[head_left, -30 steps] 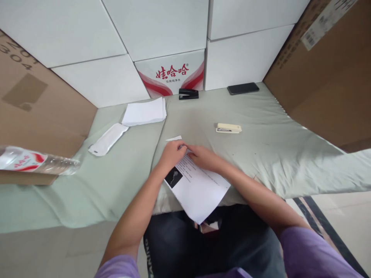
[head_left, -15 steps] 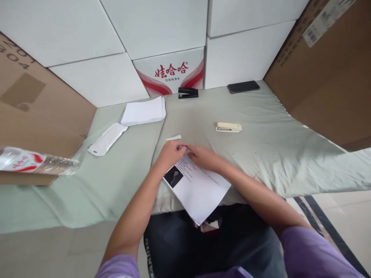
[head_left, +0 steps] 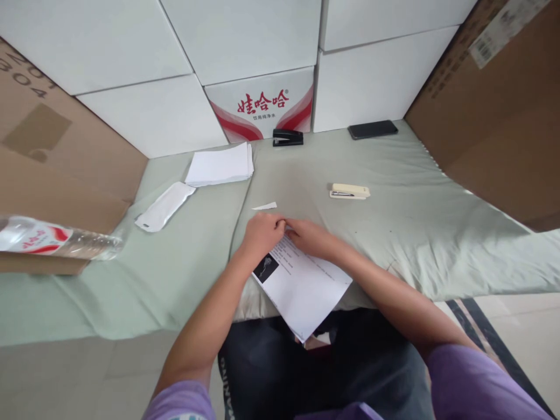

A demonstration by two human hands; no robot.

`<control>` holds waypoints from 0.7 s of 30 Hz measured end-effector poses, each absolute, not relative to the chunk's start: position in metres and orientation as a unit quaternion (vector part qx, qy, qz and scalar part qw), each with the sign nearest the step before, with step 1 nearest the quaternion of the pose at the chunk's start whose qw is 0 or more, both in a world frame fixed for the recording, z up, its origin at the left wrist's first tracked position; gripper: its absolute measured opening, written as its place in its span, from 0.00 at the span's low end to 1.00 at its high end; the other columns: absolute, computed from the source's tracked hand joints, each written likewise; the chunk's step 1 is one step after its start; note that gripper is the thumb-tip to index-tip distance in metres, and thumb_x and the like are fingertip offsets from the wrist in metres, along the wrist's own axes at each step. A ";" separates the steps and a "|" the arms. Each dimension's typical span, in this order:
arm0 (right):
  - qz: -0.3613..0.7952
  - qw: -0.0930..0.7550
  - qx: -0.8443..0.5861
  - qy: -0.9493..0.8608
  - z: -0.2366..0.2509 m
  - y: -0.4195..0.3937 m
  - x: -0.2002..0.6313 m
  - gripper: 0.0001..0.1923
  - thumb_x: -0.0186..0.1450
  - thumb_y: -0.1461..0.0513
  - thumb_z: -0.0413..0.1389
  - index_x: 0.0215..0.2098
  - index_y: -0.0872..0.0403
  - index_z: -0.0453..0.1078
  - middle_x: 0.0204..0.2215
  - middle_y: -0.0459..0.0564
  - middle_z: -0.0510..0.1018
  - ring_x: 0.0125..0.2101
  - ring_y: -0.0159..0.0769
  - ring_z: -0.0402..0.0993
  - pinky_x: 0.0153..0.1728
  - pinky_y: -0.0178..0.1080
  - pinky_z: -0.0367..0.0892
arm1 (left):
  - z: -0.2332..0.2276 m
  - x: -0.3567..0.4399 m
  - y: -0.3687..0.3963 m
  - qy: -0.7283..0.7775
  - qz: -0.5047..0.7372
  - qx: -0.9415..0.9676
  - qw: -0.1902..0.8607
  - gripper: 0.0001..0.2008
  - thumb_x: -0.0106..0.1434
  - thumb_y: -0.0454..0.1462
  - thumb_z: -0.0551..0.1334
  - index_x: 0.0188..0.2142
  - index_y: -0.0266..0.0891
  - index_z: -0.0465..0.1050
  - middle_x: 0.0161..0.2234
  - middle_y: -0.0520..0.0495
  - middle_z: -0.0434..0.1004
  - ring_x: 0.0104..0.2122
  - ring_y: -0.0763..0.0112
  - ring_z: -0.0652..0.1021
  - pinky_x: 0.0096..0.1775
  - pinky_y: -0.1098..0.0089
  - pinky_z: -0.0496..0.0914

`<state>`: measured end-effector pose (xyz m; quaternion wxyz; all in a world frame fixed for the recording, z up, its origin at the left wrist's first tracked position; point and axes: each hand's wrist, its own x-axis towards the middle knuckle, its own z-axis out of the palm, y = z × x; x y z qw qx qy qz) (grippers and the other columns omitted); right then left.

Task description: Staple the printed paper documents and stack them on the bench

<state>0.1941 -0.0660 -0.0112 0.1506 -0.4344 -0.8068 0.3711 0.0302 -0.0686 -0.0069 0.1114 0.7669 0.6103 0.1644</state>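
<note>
Printed paper (head_left: 306, 291) with a small dark picture lies turned at an angle, its lower corner hanging over the cloth's front edge above my lap. My left hand (head_left: 263, 233) is closed on the paper's far end, fingers curled. Right beside it, my right hand (head_left: 308, 234) pinches the same end, and the fingertips of both hands meet. Whether there is one sheet or more, I cannot tell. Just beyond my left hand a white paper corner (head_left: 266, 206) shows. A cream stapler (head_left: 349, 191) lies farther off to the right, apart from both hands.
A black stapler (head_left: 287, 137) sits against the white boxes (head_left: 262, 44) at the back. A phone (head_left: 373, 129) lies back right. To the left are a paper stack (head_left: 221, 164), a white packet (head_left: 165, 206) and a water bottle (head_left: 56, 238). Cardboard boxes (head_left: 494, 116) flank both sides.
The view has shifted slightly. Both hands still hold the paper's far end, and the white corner beyond the left hand stands out a little more.
</note>
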 end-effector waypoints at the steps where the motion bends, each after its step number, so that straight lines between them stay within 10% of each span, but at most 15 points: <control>1: 0.376 0.160 -0.428 -0.806 -0.012 -0.065 0.195 0.19 0.68 0.68 0.46 0.52 0.54 0.72 0.52 0.58 0.79 0.51 0.48 0.76 0.50 0.45 0.67 | -0.006 0.030 -0.069 0.610 0.163 0.768 0.108 0.15 0.64 0.34 0.56 0.35 0.44 0.84 0.32 0.43 0.84 0.35 0.57 0.80 0.39 0.62 0.70; 9: 0.419 0.182 -0.420 -0.784 -0.006 -0.052 0.207 0.10 0.69 0.64 0.48 0.37 0.54 0.71 0.39 0.52 0.80 0.42 0.40 0.74 0.45 0.42 0.66 | 0.003 0.015 -0.069 0.537 0.274 0.774 0.192 0.16 0.66 0.36 0.58 0.53 0.43 0.75 0.43 0.46 0.82 0.42 0.63 0.80 0.47 0.64 0.72; 21: 0.447 0.245 -0.399 -0.762 0.003 -0.053 0.214 0.10 0.70 0.60 0.47 0.35 0.53 0.68 0.37 0.50 0.77 0.38 0.37 0.71 0.43 0.41 0.64 | 0.000 0.012 -0.067 0.473 0.324 0.817 0.053 0.07 0.68 0.36 0.59 0.40 0.41 0.77 0.40 0.45 0.80 0.45 0.61 0.77 0.50 0.59 0.67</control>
